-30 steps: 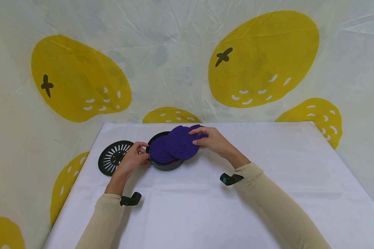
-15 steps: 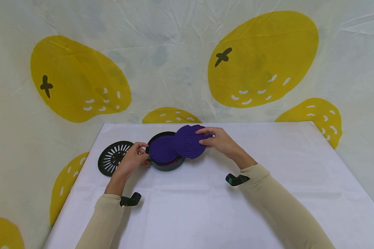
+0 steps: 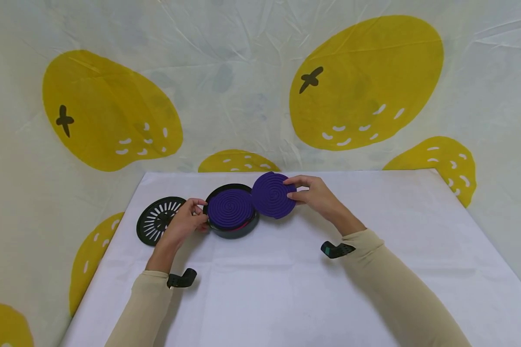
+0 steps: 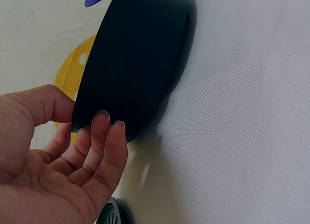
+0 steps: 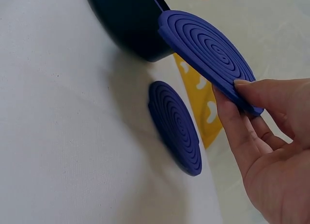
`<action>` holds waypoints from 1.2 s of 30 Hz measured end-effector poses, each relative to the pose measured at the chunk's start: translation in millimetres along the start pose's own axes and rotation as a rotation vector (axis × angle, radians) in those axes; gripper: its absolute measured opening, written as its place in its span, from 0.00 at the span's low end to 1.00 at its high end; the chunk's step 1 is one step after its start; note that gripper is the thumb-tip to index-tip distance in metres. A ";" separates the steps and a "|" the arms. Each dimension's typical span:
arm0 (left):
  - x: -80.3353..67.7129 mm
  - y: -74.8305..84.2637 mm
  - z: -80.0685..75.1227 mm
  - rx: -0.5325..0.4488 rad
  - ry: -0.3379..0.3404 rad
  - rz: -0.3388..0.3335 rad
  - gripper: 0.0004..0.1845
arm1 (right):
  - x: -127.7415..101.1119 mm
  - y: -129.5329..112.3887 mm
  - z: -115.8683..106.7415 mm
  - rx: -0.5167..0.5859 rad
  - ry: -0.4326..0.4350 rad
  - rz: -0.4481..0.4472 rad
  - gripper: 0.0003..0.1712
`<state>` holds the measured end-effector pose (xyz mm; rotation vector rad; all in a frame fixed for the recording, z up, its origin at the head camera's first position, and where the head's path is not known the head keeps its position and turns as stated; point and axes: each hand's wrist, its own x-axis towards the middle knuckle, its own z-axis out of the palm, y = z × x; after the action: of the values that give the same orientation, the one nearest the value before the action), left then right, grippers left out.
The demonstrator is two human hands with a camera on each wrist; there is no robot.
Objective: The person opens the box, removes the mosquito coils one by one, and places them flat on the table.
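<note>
My right hand [image 3: 319,197] pinches the edge of a purple spiral mosquito coil [image 3: 272,195], held up above the table beside a round dark holder [image 3: 233,234]. In the right wrist view the thumb lies on top of the coil, fingers beneath. A second mosquito coil [image 5: 177,129] lies flat on the cloth below it; the raised one hides it in the head view. Another mosquito coil [image 3: 230,208] sits inside the holder, with a bit of red showing under it. My left hand [image 3: 187,219] grips the holder's left rim between thumb and fingers.
A round black slotted lid [image 3: 149,224] lies left of the holder, partly behind the left hand. White cloth covers the table [image 3: 260,294]. Behind it hangs a pale curtain [image 3: 239,96] with yellow fruit prints.
My right hand has moved to the right with the mosquito coil, away from over the holder. More of the coil inside now shows. My left hand has stayed on the rim.
</note>
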<state>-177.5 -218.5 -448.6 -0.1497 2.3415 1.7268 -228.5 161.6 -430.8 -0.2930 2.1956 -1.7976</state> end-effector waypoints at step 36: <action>1.1 -0.6 -0.8 0.017 0.005 -0.003 0.25 | -5.2 17.1 -36.3 -0.038 0.111 0.027 0.23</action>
<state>-178.5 -219.5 -449.2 -0.1542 2.3577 1.7068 -235.7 200.1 -440.5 -0.1739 2.2997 -1.8000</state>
